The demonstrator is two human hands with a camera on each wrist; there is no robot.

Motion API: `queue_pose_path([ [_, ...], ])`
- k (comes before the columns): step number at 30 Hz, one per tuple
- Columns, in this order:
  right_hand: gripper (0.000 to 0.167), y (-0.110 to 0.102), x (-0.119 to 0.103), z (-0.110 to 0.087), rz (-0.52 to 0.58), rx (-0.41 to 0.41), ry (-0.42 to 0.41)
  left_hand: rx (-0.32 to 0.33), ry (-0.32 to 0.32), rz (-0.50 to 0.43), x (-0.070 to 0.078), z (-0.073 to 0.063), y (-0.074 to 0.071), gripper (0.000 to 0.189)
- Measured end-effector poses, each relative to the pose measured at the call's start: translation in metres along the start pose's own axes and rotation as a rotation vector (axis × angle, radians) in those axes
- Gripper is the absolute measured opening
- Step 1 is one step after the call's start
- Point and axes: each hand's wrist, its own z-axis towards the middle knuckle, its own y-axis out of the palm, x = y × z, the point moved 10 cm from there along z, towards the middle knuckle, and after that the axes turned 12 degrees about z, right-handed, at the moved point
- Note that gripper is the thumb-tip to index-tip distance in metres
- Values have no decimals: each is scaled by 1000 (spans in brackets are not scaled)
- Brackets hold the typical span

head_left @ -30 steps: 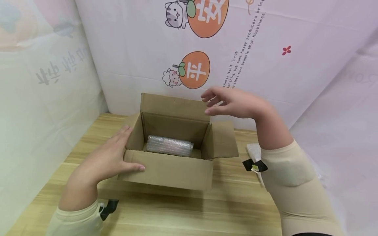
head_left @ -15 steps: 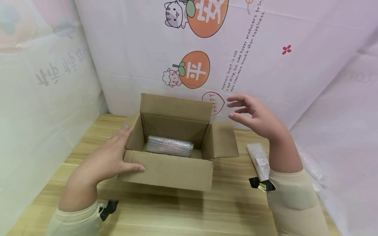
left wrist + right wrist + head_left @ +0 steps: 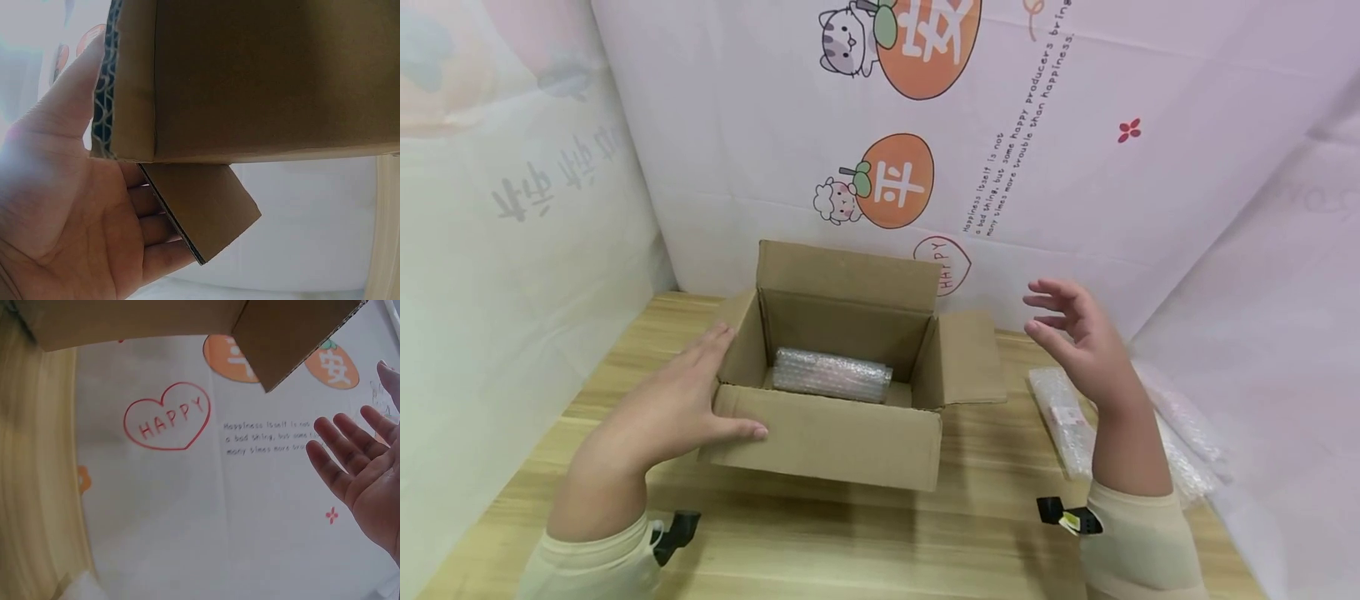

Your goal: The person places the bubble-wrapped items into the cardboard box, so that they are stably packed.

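Left hand (image 3: 658, 408): spread wide at the near left corner of the carton (image 3: 842, 442), thumb against the front flap, fingers along the left flap; same placing as a second ago. Right hand (image 3: 1078, 346): fingers loosely bent, thumb apart, holding nothing, in the air right of the carton. A second ago it was by the back flap's right end; now farther right and lower.

Inside the carton, on its floor: a bubble-wrapped roll (image 3: 831, 375), unmoved, lower edge partly hidden by the front wall, contents hard to make out. On the table (image 3: 820, 550) to the right, a flat bubble-wrap pack (image 3: 1063, 417), more of it showing than before; further wrapped packs (image 3: 1183, 425) beyond, partly behind the right forearm, number unclear.

Left wrist view: fingertips hidden behind a flap. Right wrist view: hand cut off at the frame edge
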Motion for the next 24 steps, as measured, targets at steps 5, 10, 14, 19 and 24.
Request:
queue_pose_path([
  [5, 56, -12, 17, -20, -16, 61, 63, 3, 3, 2, 1, 0, 0, 137],
  [10, 55, -20, 27, -34, -47, 100, 76, 6, 5, -1, 1, 0, 0, 136],
  [14, 57, -27, 35, -42, -57, 146, 77, 6, 5, -1, 0, 1, 1, 137],
  [19, 63, -35, 47, -52, -74, 191, 103, 7, 6, 1, 1, 1, 0, 137],
  [24, 64, -41, 56, -59, -85, 220, 138, 7, 4, 4, 1, 1, 0, 136],
])
